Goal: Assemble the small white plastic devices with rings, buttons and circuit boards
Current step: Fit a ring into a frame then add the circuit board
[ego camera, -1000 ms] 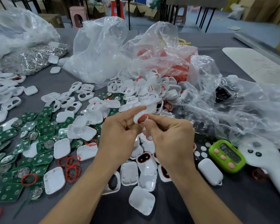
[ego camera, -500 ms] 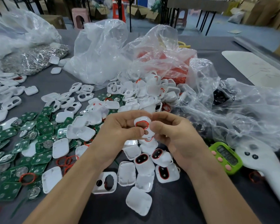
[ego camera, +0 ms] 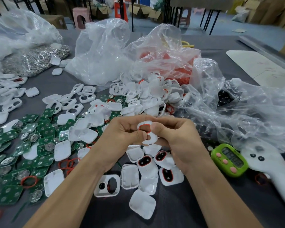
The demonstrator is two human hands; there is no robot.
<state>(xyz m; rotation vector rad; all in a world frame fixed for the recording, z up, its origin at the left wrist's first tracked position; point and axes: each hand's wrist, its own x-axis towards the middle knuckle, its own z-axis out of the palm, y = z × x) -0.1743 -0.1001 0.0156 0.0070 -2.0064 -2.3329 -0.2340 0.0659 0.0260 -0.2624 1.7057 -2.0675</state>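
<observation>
Both hands meet at the centre over the grey table [ego camera: 179, 211]. Between them is a small white plastic shell [ego camera: 146, 133] with a red ring [ego camera: 144, 125] seated around its larger opening. My left hand [ego camera: 122, 139] grips its left side, thumb pressed against the shell's face. My right hand [ego camera: 176, 139] holds the right side, thumb on the upper edge. Just below lie three white shells with red rings and black buttons [ego camera: 146, 162]. Green circuit boards [ego camera: 43, 148] spread over the left. Loose red rings [ego camera: 67, 164] lie near the left forearm.
Heaps of white shells [ego camera: 148, 96] and clear plastic bags [ego camera: 102, 51] fill the back. A bag of red rings [ego camera: 179, 69] sits behind. A green timer [ego camera: 229, 159] and a white controller [ego camera: 270, 168] lie right. Metal clips in a bag [ego camera: 34, 60] are at far left.
The hands have dropped slightly toward me with the shell. The shell has turned so its ringed face shows, and the red ring now sits around the opening.
</observation>
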